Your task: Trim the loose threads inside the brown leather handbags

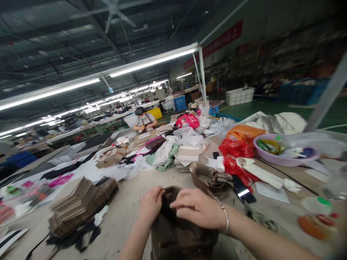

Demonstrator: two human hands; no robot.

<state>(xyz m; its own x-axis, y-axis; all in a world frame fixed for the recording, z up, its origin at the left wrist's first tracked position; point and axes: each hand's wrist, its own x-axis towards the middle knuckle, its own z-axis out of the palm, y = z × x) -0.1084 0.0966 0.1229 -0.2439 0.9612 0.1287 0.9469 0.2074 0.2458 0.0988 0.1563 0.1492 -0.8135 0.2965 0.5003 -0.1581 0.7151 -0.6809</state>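
Observation:
A dark brown bag [187, 238] stands right in front of me at the bottom of the view, its mouth facing up. My left hand [151, 204] pinches the left side of its rim between thumb and fingers. Over the opening lies my right hand [196, 209], fingers bent inward toward the bag's inside; whether they grip anything is hidden. A metal bangle circles the right wrist. Just beyond the bag rests a brown strap-like leather piece [208, 178] with metal fittings.
Stacked brown panels [81, 206] lie to the left. A phone [243, 189], a red plastic bag [235, 151] and a lilac basin [287, 159] sit at right. Cream cards [188, 154] are piled ahead. Across the table, a person [145, 121] works.

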